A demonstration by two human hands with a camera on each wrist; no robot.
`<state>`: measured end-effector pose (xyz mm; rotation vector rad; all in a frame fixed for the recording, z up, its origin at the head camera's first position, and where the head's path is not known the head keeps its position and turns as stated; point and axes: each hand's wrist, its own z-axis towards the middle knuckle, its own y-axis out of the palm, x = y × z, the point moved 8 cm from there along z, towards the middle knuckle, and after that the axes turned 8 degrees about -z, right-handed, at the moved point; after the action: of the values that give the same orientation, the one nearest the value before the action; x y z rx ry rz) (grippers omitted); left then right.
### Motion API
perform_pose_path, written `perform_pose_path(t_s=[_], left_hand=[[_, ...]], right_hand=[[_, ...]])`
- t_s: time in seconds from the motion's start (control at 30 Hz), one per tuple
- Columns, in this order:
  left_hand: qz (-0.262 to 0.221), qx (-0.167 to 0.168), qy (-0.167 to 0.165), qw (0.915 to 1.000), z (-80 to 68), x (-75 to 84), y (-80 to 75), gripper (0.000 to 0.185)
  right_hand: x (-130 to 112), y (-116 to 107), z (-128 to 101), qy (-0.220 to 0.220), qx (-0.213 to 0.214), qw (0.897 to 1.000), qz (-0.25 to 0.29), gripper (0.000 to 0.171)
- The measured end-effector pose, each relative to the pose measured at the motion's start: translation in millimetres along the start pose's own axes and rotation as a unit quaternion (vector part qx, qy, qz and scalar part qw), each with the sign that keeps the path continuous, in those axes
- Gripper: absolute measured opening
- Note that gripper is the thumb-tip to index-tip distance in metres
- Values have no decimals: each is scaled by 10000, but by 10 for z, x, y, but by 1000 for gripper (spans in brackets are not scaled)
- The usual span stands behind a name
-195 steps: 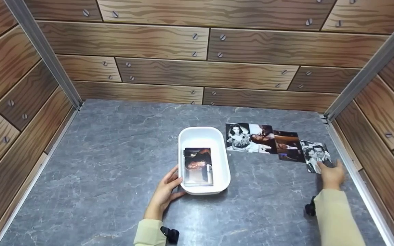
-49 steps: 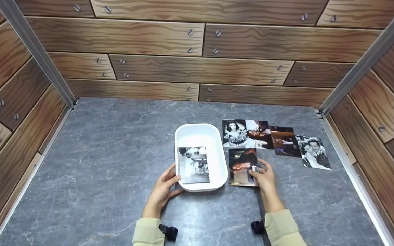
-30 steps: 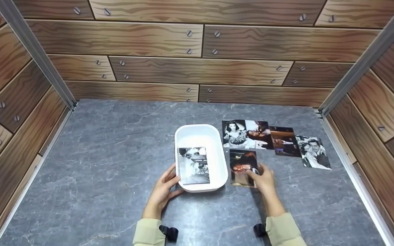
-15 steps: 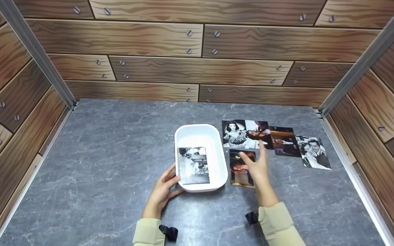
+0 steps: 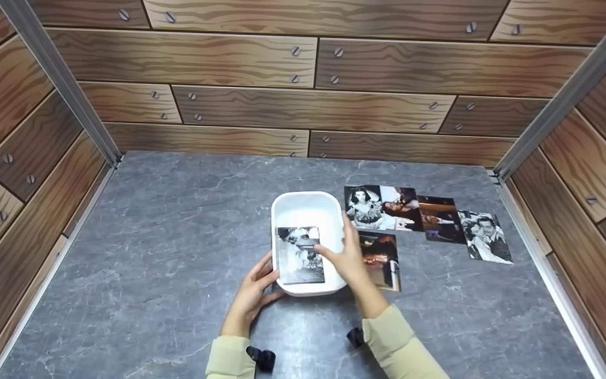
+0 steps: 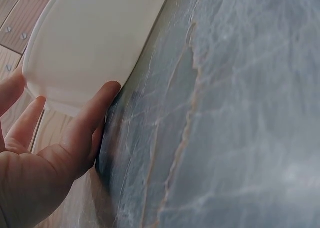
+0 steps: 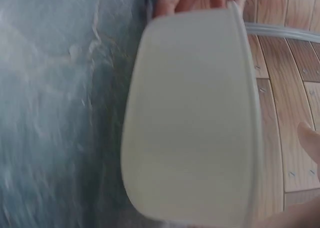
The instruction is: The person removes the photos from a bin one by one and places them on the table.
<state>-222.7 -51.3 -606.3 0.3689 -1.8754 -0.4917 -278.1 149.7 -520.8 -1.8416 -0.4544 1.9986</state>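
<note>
In the head view a white plastic tub (image 5: 307,210) stands mid-table with a black-and-white photo (image 5: 299,258) lying in it. My left hand (image 5: 252,287) rests spread against its left side near the front corner; the left wrist view shows the fingers (image 6: 92,108) against the outer wall. My right hand (image 5: 347,260) reaches over the right rim, thumb and fingers apart, thumb tip overlapping the photo's right edge. The right wrist view shows its thumb (image 7: 311,143) beside the tub wall. A colour photo (image 5: 379,252) lies right of the tub, partly behind that hand.
Behind it a row of photos runs right: a black-and-white portrait (image 5: 362,205), a colour one (image 5: 402,210), a dark colour one (image 5: 442,218) and a black-and-white couple (image 5: 486,237) near the right edge. Wood-patterned walls (image 5: 229,58) enclose the grey marbled table (image 5: 166,226).
My right hand placed the top colour photo from the tub onto the table, let go, and moved left over the tub's rim. The black-and-white photo beneath became exposed. My left hand stayed put.
</note>
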Motion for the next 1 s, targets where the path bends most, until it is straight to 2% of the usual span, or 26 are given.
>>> perform_pose_path(t_s=[0.17,0.3,0.47,0.7,0.87,1.0], left_hand=[[16,-15,15,10000,1,6,1,62],[42,-16,26,10000,11,3,4,62],[115,5,3,9999,23,-14,-1,62],[73,-7,35,10000,28,-25,0,62],[67,-21,47,10000,28,-17,-7,61],[48,-33,50,10000,22,-12,-5,63]], right_hand=[[31,188,-10,113,-280,9995,135,99],[102,301,-3,445,-371,9980,246,95],[193,372,0,952,-385,9940,-364,99],[325,493,8,1736,-794,9766,-996,105],[371,575,19,2033,-931,9699,-963,103],[387,582,31,2152,-884,9676,-979,97]])
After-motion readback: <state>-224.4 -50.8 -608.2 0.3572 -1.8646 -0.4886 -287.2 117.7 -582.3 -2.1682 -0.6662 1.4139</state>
